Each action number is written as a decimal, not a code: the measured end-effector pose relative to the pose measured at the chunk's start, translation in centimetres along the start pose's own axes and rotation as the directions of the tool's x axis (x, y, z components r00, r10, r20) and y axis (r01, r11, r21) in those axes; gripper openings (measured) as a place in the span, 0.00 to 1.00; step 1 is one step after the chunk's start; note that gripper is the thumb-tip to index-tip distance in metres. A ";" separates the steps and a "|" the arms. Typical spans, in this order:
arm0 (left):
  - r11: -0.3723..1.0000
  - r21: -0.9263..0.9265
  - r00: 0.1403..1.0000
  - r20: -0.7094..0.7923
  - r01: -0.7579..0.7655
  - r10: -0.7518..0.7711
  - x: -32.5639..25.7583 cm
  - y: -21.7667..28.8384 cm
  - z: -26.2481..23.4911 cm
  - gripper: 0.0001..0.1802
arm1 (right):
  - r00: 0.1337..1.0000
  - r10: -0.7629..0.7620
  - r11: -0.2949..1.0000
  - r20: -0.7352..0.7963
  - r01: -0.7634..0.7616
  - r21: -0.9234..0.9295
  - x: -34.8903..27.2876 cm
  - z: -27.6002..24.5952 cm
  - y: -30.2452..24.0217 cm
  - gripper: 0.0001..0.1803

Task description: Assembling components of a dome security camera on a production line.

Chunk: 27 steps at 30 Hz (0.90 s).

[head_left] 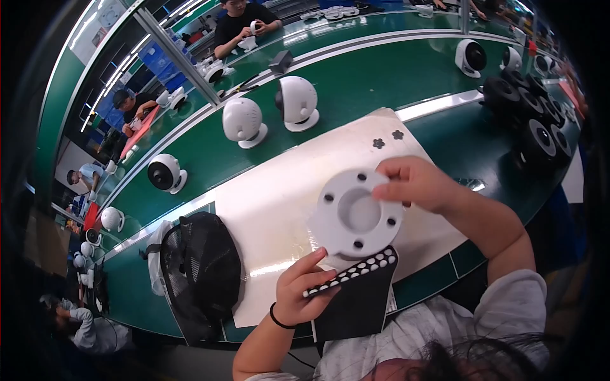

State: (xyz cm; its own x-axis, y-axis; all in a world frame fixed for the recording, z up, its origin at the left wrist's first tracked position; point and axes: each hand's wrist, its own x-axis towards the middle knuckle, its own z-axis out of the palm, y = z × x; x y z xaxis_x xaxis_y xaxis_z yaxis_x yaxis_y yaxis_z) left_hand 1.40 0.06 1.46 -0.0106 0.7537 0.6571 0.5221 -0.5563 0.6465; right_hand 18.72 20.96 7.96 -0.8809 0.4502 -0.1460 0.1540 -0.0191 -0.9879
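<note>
A round white plastic base [330,219] with a recessed centre and several dark holes is held above the pale work mat. My right hand [422,184] grips its upper right side, the thumb on the face near the recess. My left hand [302,289] is closed on a black strip dotted with round white pads [352,273], just below the base. The left index fingertip is at the base's lower left edge; whether it touches, I cannot tell. A plain black sheet [356,311] hangs under the strip; whether they are one piece is unclear.
Two dark flower-shaped pieces [379,143] lie on the pale mat [273,197]. Left of it sits a black mesh bag [203,267]. White round-headed devices [242,120] stand along the green belt [362,82]. Dark round units [537,143] cluster at right. A person [244,28] works across the belt.
</note>
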 end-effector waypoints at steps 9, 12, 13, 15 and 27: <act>0.750 -0.328 0.810 0.099 0.575 -0.578 0.4 -1.2 -1.3 0.14 | 0.615 -0.673 0.415 -0.411 -0.147 -0.898 11.2 -9.2 1.2 0.09; 0.646 -0.418 0.752 0.161 0.639 -0.639 1.3 -1.8 -0.9 0.14 | 0.568 -0.814 -0.098 -0.124 -0.344 -0.934 15.2 -16.0 7.5 0.05; 0.651 -0.419 0.759 0.171 0.633 -0.628 1.5 -2.0 -1.0 0.14 | 0.589 -0.783 -0.093 -0.199 -0.427 -0.899 16.0 -17.1 9.1 0.05; 0.661 -0.416 0.765 0.157 0.624 -0.624 1.6 -2.3 -1.2 0.14 | 0.688 -0.640 -0.095 -0.341 -0.512 -0.854 17.3 -17.1 9.5 0.07; 0.615 -0.457 0.756 0.244 0.643 -0.608 1.8 -2.7 -2.7 0.14 | 0.740 -0.654 0.268 -0.160 0.028 -0.963 23.9 -5.2 7.2 0.20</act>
State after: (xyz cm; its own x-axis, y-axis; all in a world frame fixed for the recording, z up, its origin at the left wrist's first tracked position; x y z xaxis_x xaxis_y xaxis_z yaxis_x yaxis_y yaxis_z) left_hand -2.34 1.99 1.95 -0.1172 0.9931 0.0089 -0.0757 -0.0178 0.9970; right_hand 1.12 36.21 -2.40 -0.6804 0.4887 0.5461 0.4475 0.8672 -0.2185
